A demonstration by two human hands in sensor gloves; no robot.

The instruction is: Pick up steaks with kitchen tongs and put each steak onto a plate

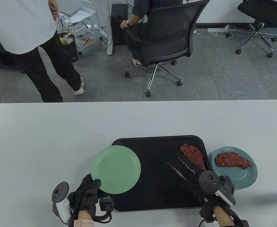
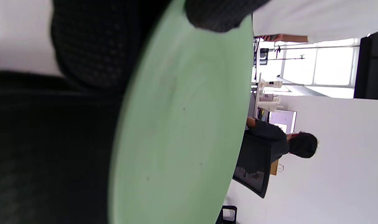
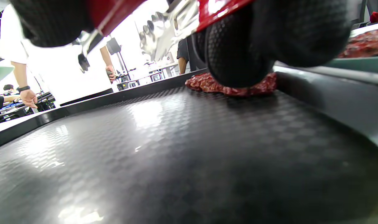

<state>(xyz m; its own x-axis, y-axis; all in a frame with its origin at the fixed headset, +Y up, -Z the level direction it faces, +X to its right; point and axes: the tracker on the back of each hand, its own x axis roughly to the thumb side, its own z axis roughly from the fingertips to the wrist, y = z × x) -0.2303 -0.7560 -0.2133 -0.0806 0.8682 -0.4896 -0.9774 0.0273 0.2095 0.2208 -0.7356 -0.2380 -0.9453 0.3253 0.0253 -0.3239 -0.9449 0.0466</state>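
Observation:
A black tray (image 1: 152, 194) lies on the table near the front edge. One red steak (image 1: 193, 156) rests at the tray's far right corner. A second steak (image 1: 233, 160) lies on the blue plate (image 1: 245, 178) right of the tray. My left hand (image 1: 91, 186) pinches the near rim of the green plate (image 1: 116, 169), which overlaps the tray's left side and is empty. My right hand (image 1: 201, 186) grips the kitchen tongs (image 1: 181, 166); their metal arms stand apart just left of the tray steak. In the right wrist view the tongs (image 3: 164, 25) have red handles and hang above the tray (image 3: 176, 155).
The white table (image 1: 58, 132) stretches left and behind the tray. Beyond its far edge a person stands at the left and another person sits in an office chair (image 1: 162, 45).

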